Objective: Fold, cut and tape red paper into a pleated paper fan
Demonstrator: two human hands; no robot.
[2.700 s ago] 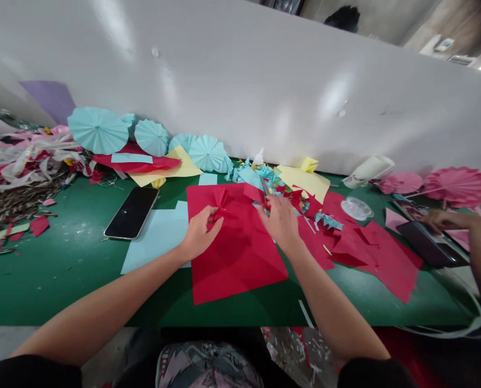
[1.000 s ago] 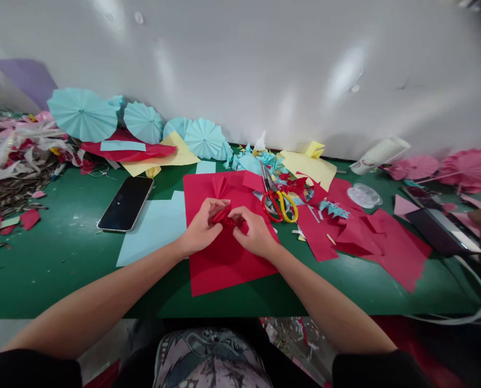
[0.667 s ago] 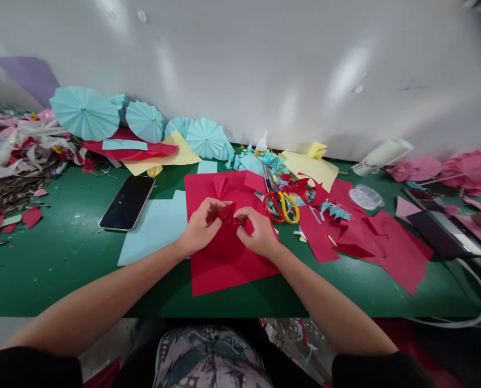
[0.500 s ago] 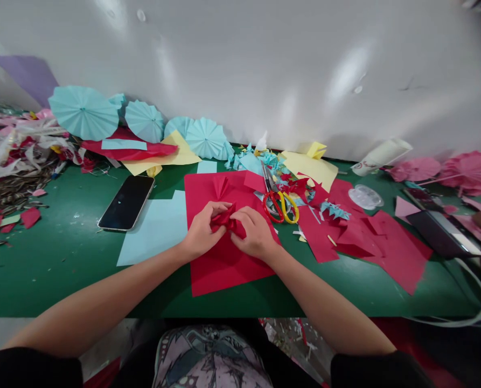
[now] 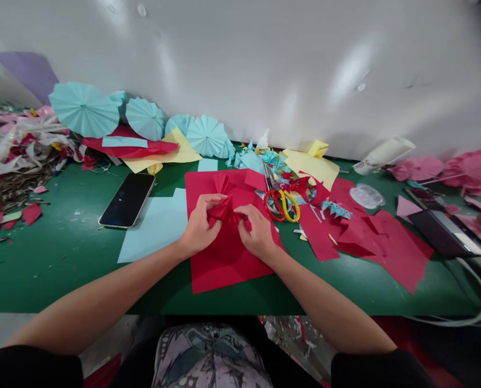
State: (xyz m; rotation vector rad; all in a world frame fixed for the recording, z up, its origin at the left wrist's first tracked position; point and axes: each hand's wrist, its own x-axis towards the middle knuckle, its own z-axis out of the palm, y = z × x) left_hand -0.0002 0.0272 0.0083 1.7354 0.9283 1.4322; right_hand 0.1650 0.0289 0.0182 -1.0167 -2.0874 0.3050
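Note:
A small pleated piece of red paper (image 5: 226, 210) is spread like a fan between my two hands. My left hand (image 5: 202, 226) pinches its left side, fingers closed round the folds. At its right edge, my right hand (image 5: 256, 231) grips the paper between thumb and fingertips. Under both hands lies a large red sheet (image 5: 228, 269). Another small red pleated piece (image 5: 221, 183) rests on that sheet just behind my hands. Scissors with red and yellow handles (image 5: 280, 205) lie close to the right of the sheet.
A black phone (image 5: 127, 200) and a light blue sheet (image 5: 155, 229) lie left. Blue paper rosettes (image 5: 84, 110) stand along the wall. Red sheets (image 5: 402, 248), a plastic spool (image 5: 367, 196) and a dark device (image 5: 446, 231) are right. Metal wires (image 5: 18, 183) are piled far left.
The pleated red paper has opened out wider between my hands, its folds now showing. My right hand has moved slightly right, away from my left. The view has shifted slightly.

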